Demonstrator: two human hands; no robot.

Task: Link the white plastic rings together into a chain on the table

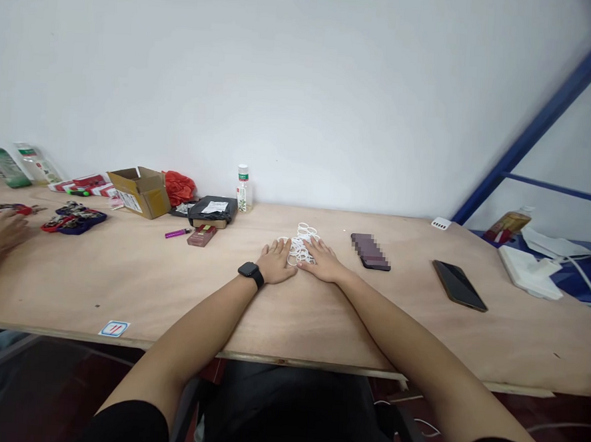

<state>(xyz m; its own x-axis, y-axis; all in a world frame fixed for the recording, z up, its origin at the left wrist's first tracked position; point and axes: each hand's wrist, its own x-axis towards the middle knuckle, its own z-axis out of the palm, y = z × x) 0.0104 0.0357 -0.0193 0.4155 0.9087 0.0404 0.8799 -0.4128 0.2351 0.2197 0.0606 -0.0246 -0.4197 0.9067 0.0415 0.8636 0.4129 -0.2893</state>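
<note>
Left hand (274, 264) and right hand (324, 263) lie flat on the counter (289, 321), each grip unclosed, touching piled white rings (301, 247).

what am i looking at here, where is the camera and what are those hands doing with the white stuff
There is no machine here, just one picture from a camera worn on a person's head, looking forward and down at their own bare arms. Their left hand, with a black watch on the wrist, and right hand lie spread at either side of a pile of thin white rings, fingers touching it. Neither appears to grip anything. On the wooden table, two dark, phone-shaped things lie to the right; to the left are a purple lighter and an open cardboard box. At the far left is another person's hand.
</note>
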